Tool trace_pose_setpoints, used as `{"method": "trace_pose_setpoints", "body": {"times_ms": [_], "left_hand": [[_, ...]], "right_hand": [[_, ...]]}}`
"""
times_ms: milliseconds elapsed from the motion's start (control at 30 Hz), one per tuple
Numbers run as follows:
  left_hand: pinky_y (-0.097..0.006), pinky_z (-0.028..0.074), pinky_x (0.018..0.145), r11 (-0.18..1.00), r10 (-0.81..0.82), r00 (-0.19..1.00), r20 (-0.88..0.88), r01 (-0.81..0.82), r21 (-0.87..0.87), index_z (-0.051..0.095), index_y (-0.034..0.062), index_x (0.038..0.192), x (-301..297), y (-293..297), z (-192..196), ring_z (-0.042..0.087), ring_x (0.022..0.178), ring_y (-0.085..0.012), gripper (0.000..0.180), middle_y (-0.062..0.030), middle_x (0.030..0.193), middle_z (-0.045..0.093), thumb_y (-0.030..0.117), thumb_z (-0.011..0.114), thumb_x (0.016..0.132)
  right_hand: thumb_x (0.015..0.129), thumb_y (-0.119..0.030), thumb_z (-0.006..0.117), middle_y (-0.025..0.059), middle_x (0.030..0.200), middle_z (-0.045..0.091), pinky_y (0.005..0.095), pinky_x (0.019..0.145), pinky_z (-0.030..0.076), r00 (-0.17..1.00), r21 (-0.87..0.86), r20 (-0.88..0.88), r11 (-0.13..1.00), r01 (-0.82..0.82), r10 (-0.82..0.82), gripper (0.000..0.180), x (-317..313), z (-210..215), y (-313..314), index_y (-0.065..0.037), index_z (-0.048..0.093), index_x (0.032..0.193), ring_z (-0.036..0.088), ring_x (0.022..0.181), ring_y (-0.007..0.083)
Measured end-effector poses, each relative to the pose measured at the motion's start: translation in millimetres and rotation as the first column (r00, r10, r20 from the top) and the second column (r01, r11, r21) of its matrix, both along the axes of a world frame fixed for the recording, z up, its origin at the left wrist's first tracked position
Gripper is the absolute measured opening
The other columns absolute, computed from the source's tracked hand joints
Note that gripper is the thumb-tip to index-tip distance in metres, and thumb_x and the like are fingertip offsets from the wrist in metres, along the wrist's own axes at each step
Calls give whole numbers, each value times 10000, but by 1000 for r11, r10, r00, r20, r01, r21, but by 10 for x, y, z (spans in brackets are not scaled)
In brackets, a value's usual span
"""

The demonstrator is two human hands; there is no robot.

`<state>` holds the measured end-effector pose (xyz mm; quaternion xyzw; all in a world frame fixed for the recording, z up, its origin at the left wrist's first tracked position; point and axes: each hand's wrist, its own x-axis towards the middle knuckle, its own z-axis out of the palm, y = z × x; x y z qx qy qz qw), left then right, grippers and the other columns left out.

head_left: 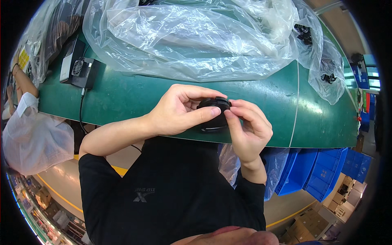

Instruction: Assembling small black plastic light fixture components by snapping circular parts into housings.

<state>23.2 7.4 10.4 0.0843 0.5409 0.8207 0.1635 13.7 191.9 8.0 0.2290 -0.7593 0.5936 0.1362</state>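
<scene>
Over the near edge of the green table, both my hands meet at a rounded black plastic part (212, 103). My left hand (179, 109) grips it from the left, thumb across its near side and fingers behind. From the right, the thumb and forefinger of my right hand (247, 124) pinch at its right end. Whether those fingertips hold a separate small piece is hidden. Just below lies a black curved piece with a shiny rim (214, 127); I cannot tell if it is joined to the part in my hands.
Large clear plastic bags (196, 45) spread over the far side of the green table (134, 92). A black boxy device (86, 73) with a cable stands at the left. Blue bins (324, 171) sit below the right edge. Another person's white sleeve (38, 130) is at the far left.
</scene>
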Motion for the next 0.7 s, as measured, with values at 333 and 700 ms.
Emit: {"method": "trace_pose_setpoints", "body": {"times_ms": [333, 700], "left_hand": [[-220, 491, 765, 993, 65, 998, -20, -66, -98, 618, -45, 1060, 16, -7, 41, 603, 861, -99, 238, -99, 960, 656, 7, 619, 828], [-207, 462, 596, 898, 183, 932, -314, -288, -333, 681, -34, 891, 34, 6, -20, 601, 675, -75, 140, -89, 743, 678, 48, 648, 782]], "right_hand": [[682, 91, 695, 145, 855, 648, 270, 668, 509, 994, 66, -105, 998, 4, 3, 155, 10, 16, -89, 27, 639, 812, 641, 750, 218], [740, 70, 678, 109, 883, 618, 227, 650, 484, 931, -251, 338, 967, -50, 136, 151, 27, -10, -128, 46, 650, 886, 607, 798, 140]]}}
